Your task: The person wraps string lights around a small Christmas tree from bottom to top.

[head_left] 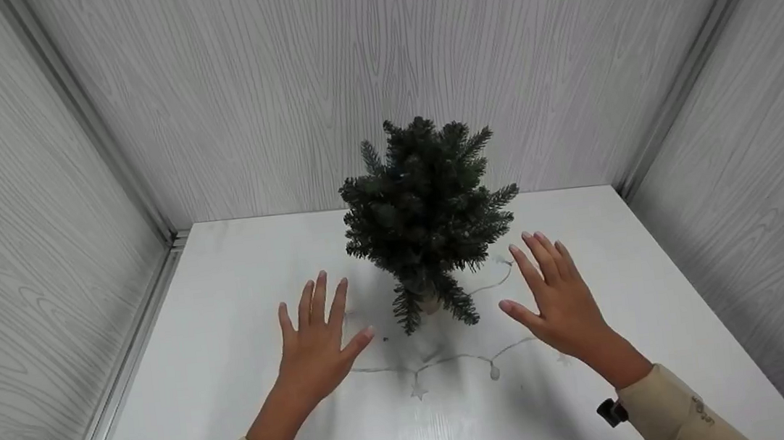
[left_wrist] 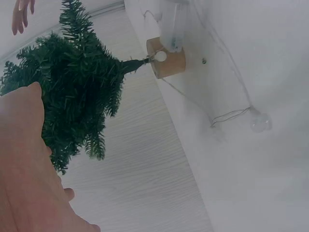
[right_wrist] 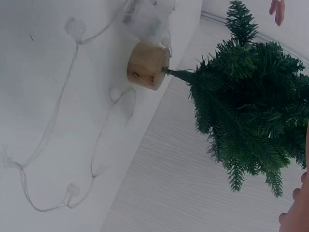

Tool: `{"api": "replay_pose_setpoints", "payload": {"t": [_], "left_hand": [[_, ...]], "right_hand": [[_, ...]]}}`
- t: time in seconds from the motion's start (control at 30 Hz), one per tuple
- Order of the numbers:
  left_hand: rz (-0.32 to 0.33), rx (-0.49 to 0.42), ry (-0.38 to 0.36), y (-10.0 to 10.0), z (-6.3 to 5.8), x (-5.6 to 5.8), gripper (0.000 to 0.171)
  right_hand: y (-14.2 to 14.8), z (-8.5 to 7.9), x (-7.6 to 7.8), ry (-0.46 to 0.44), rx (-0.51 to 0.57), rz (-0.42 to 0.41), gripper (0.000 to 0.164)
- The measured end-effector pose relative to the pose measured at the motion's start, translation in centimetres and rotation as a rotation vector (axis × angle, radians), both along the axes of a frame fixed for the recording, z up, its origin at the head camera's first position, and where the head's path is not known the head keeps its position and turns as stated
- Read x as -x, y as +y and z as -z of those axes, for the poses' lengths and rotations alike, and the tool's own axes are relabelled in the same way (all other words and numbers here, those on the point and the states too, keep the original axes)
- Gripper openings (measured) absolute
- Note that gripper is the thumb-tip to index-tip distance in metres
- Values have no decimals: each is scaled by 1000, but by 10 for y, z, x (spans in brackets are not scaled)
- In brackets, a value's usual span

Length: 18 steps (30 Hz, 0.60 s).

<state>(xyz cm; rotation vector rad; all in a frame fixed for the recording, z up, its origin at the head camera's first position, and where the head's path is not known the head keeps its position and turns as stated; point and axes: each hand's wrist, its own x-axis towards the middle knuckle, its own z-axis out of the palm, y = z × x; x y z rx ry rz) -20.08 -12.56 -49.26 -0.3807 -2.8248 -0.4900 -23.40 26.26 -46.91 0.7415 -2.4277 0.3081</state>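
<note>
A small artificial Christmas tree with dark green branches stands upright on the white table. Its round wooden base shows in both wrist views. To the tree's left my left hand hovers with straight, spread fingers, holding nothing. My right hand is held likewise on the right, apart from the branches in the head view. Around the base lies a string of lights on thin pale wire, with round bulbs and star shapes. A clear box sits beside the base; what it contains is blurred.
Pale wood-grain panels enclose the white table at the back, left and right. The wire runs across the tabletop in front of the tree and behind its right side. A tiny dark speck lies left of the base.
</note>
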Motion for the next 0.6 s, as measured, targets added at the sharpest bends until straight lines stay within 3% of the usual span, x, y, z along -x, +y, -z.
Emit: {"api": "replay_pose_setpoints", "payload": {"t": [0.43,0.6], "left_hand": [[12,-28,-68,14,45,-10,88],[20,-33,-71,15,60,-11,87]], "right_hand": [[-10,49,-15,-174,-8,26,84],[-17,67,-22,-285,-11,8,82]]}}
